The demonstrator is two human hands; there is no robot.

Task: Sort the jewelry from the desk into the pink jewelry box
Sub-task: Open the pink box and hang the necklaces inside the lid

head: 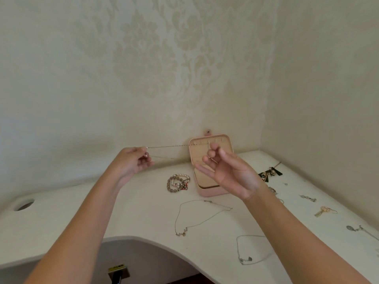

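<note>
A thin gold chain (168,146) is stretched level in the air between my hands. My left hand (133,160) pinches one end at the left. My right hand (223,167) pinches the other end in front of the open pink jewelry box (207,191), which stands against the wall with its lid (225,140) upright. My right hand hides much of the box's inside. On the white desk (82,212) lie beaded and pearl bracelets (178,182) left of the box, a gold necklace (196,218) in front of it, and a silver necklace (249,251) near the front edge.
More jewelry is scattered along the desk's right side: a black bow piece (270,173), small silver earrings (307,198), a gold tassel earring (325,211) and a dark pendant (351,228). A round cable hole (24,204) sits at the far left. The desk's front edge curves inward.
</note>
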